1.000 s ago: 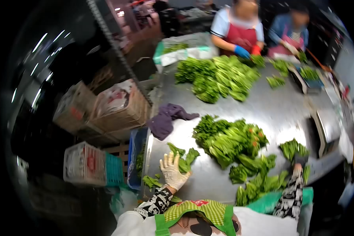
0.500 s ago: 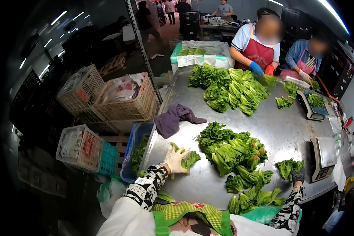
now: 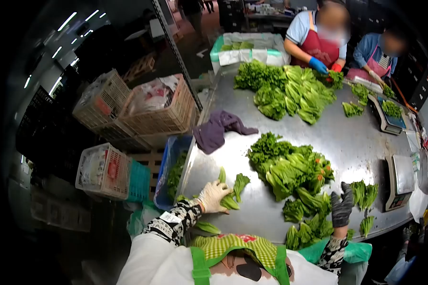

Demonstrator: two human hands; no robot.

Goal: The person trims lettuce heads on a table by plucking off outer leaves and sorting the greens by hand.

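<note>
- We see a smooth, shiny grey metal table (image 3: 233,156) with a soft, crumpled purple cloth (image 3: 217,130) near its left edge
- We see the left hand, in a thin cream glove (image 3: 214,196), open with thumb and fingers apart, touching flat, loose green leaves (image 3: 229,202) on the metal
- We see the right hand, in a dark grey fabric glove (image 3: 341,208), open, its fingers extended and spread, beside a small bunch of ruffled green lettuce (image 3: 364,194)
- We find this bunch between the right hand and a boxy scale with a flat metal plate (image 3: 403,175)
- We have a large heap of frilly, crinkled lettuce (image 3: 287,168) lying between the two hands, farther up the table, orange-red spots at its right side
- We notice that the right hand, on the small bunch half a second ago, is now apart from it, to its left
- We notice that the loose leaves by the left hand now lie more spread out
</note>
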